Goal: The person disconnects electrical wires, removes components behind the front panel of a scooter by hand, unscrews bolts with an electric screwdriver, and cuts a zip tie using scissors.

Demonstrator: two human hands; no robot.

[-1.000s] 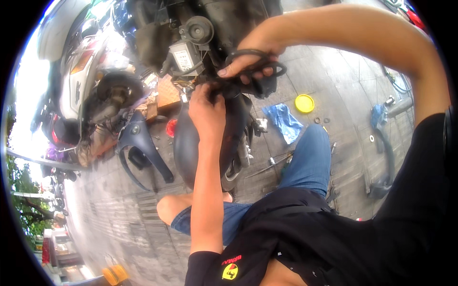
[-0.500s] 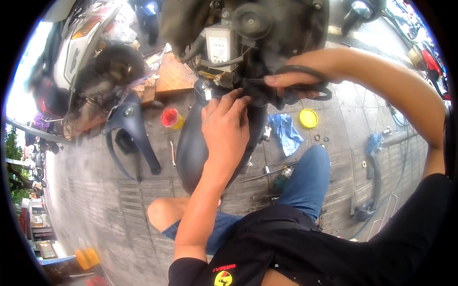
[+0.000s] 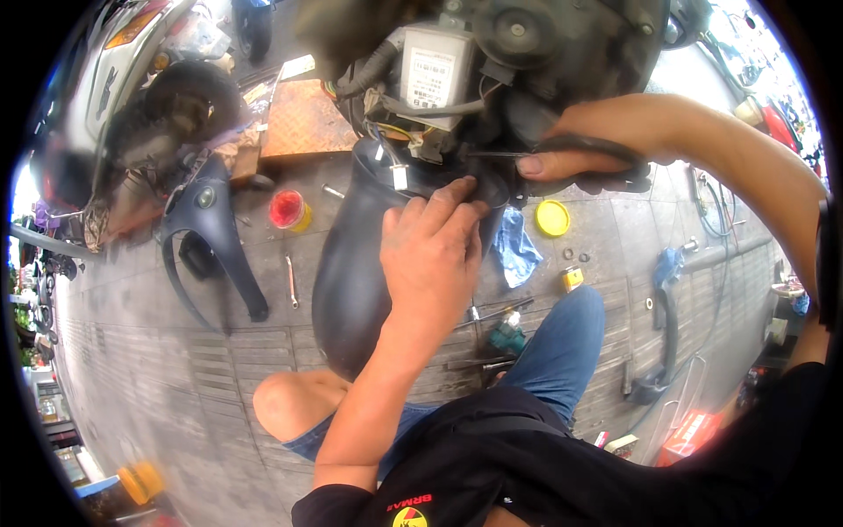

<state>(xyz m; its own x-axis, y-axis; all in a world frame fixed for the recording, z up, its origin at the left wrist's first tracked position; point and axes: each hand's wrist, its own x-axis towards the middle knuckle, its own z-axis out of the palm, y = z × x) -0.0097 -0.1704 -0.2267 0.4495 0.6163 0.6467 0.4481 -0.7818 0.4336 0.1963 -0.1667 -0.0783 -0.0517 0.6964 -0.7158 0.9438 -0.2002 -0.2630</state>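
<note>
A rounded dark grey fender [image 3: 351, 272] hangs below the exposed front of a scooter [image 3: 580, 53]. My left hand [image 3: 430, 246] lies over it, fingers together and curled at its upper rim; the fingertips are partly hidden. Beside that rim, my right hand [image 3: 580, 167] is closed around what look like scissors [image 3: 606, 145] with black looped handles. Their thin metal end points left, into the opening above the fender. A white connector [image 3: 399, 176] on wires dangles over the rim. Above it are a silver box [image 3: 436, 75] with a label and a round horn [image 3: 516, 31].
On the paved floor lie a dark trim panel [image 3: 215, 228], a wrench [image 3: 291, 283], an open red-and-yellow tub [image 3: 290, 211], a yellow lid [image 3: 552, 218], a blue cloth [image 3: 518, 250] and a teal tool [image 3: 507, 335]. Another scooter [image 3: 132, 105] stands at the far left.
The scooter front and both hands appear shifted slightly right, while floor items appear shifted left. My right hand still grips the black-handled tool; my left stays at the fender rim.
</note>
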